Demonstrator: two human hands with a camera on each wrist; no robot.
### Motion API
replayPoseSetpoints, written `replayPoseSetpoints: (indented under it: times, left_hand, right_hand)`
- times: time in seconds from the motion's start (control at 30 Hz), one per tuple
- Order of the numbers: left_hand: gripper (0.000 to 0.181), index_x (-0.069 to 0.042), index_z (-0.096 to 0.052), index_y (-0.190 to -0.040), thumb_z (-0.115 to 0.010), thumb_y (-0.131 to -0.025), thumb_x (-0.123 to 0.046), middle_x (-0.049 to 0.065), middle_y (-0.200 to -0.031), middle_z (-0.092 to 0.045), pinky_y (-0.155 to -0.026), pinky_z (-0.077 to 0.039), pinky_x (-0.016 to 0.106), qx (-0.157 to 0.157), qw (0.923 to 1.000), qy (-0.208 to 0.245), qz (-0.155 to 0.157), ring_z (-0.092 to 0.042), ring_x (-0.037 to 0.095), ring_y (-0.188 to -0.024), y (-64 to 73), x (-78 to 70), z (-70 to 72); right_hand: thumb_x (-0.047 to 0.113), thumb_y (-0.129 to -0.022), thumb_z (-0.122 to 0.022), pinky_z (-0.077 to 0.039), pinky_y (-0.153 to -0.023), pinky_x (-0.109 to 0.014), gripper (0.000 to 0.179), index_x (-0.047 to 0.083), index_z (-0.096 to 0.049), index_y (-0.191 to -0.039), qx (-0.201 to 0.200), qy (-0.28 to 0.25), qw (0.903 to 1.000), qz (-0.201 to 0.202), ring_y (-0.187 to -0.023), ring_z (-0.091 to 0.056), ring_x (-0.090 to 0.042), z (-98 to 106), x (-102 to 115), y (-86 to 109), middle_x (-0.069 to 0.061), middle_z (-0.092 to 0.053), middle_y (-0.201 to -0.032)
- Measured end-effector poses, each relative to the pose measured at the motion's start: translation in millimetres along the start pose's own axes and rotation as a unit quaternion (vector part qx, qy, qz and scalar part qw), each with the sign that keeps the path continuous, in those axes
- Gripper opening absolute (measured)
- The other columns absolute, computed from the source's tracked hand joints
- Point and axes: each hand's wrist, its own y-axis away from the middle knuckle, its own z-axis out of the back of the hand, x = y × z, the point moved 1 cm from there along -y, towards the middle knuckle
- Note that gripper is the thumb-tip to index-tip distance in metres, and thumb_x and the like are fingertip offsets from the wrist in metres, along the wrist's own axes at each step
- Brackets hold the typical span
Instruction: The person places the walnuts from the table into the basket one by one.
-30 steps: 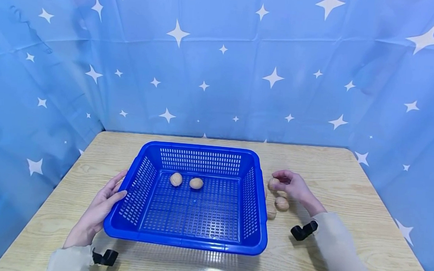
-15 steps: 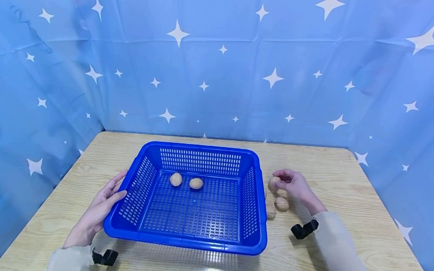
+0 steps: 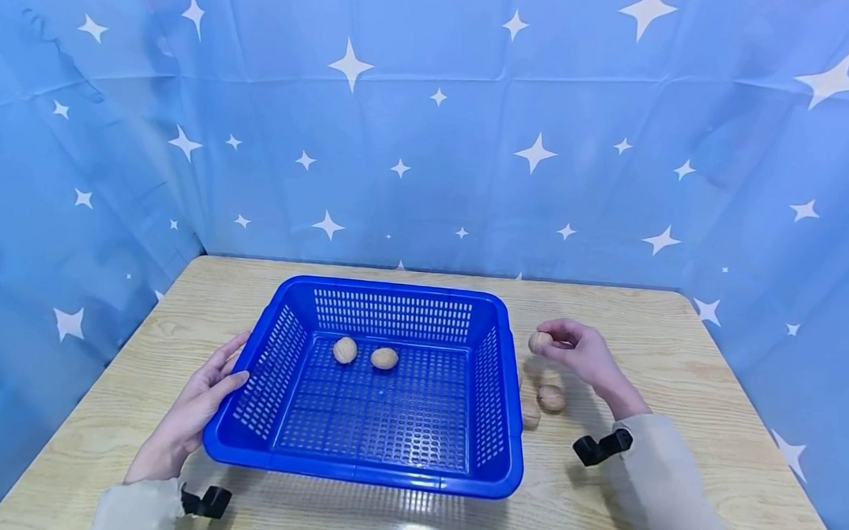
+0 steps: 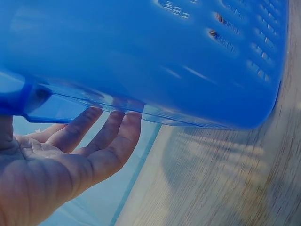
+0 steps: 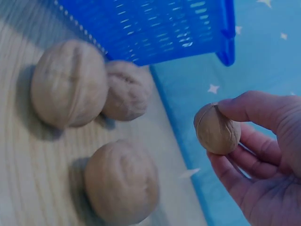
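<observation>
Left grip: bare left hand (image 3: 196,398), lower left of head frame, grasping the left rim, thumb on top, fingertips against the outside; probably to steady it.
Basket: blue rectangular slotted plastic basket (image 3: 357,471), centre to lower left; mouth faces the wearer, presumably from a slight tip. Cannot tell whether the base sits flat on the pale wood-grain table (image 3: 734,446).
Nuts inside: two round tan ridged-shell walnuts, left one (image 3: 345,350) and right one (image 3: 385,358), apart on the upper floor; the wall seems enough to contain them.
Loose nuts: three tan walnuts (image 5: 69,84) on the table, just beside the basket's right wall, within the right hand's reach.
Right pinch: bare right hand (image 3: 585,357), right of centre, thumb and fingers pinching a single tan walnut (image 3: 540,343) clear of the table; fingertip hold likely suits its small round shell.
Change vs. 0.5 s ago: left hand, basket, inside nuts unmoved; right hand and its walnut higher in frame.
</observation>
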Motion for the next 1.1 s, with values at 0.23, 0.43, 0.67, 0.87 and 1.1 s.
replayPoseSetpoints:
  times: [0.23, 0.43, 0.67, 0.87, 1.1]
  left_hand:
    - [0.060, -0.010, -0.010, -0.151, -0.042, -0.100, -0.012, -0.019, -0.124, -0.051, -0.080, -0.051, 0.030, -0.008, 0.9999, -0.011, 0.006, -0.059, 0.007, -0.105, 0.5, -1.0, -0.7]
    - [0.063, -0.005, -0.005, -0.150, -0.042, -0.100, -0.013, -0.019, -0.123, -0.051, -0.080, -0.051, 0.029, -0.008, 0.9999, -0.011, 0.006, -0.059, 0.007, -0.105, -0.1, -1.7, -0.8]
    - [0.062, -0.006, -0.007, -0.150, -0.042, -0.100, -0.011, -0.018, -0.124, -0.052, -0.080, -0.051, 0.029, -0.003, 1.0000, -0.002, -0.003, -0.059, 0.008, -0.105, -0.4, -0.4, -0.1]
    - [0.062, -0.005, -0.005, -0.150, -0.042, -0.100, -0.011, -0.018, -0.124, -0.052, -0.080, -0.051, 0.030, -0.001, 1.0000, 0.000, -0.002, -0.059, 0.008, -0.105, -0.4, 0.1, 0.1]
    - [0.062, -0.005, -0.004, -0.150, -0.041, -0.100, -0.010, -0.017, -0.125, -0.052, -0.080, -0.051, 0.030, 0.002, 1.0000, 0.005, -0.007, -0.059, 0.008, -0.105, -0.7, -0.5, -0.3]
  right_hand:
    - [0.014, -0.086, -0.069, -0.048, -0.078, -0.016, 0.038, -0.007, -0.058, -0.115, -0.001, -0.003, 0.9998, 0.017, -0.089, -0.058, 0.002, 0.9, 20.3, -0.6, -0.023, -0.061, -0.109]
    - [0.018, -0.086, -0.070, -0.049, -0.079, -0.017, 0.040, -0.005, -0.058, -0.116, 0.001, -0.008, 0.9997, 0.023, -0.090, -0.060, -0.003, 0.6, 40.8, -2.9, -0.022, -0.061, -0.109]
    - [0.016, -0.086, -0.069, -0.049, -0.079, -0.018, 0.040, -0.004, -0.057, -0.118, 0.005, -0.026, 0.9991, 0.033, -0.091, -0.060, -0.006, -3.5, 61.0, -3.1, -0.021, -0.060, -0.112]
    - [0.011, -0.086, -0.068, -0.049, -0.081, -0.020, 0.038, -0.005, -0.057, -0.118, 0.016, -0.040, 0.9974, 0.057, -0.093, -0.059, -0.007, -8.6, 73.1, -6.4, -0.020, -0.058, -0.115]
    - [0.010, -0.085, -0.069, -0.049, -0.084, -0.024, 0.036, -0.005, -0.057, -0.116, 0.032, -0.059, 0.9951, 0.072, -0.103, -0.060, -0.020, -18.9, 86.0, -12.2, -0.019, -0.057, -0.115]
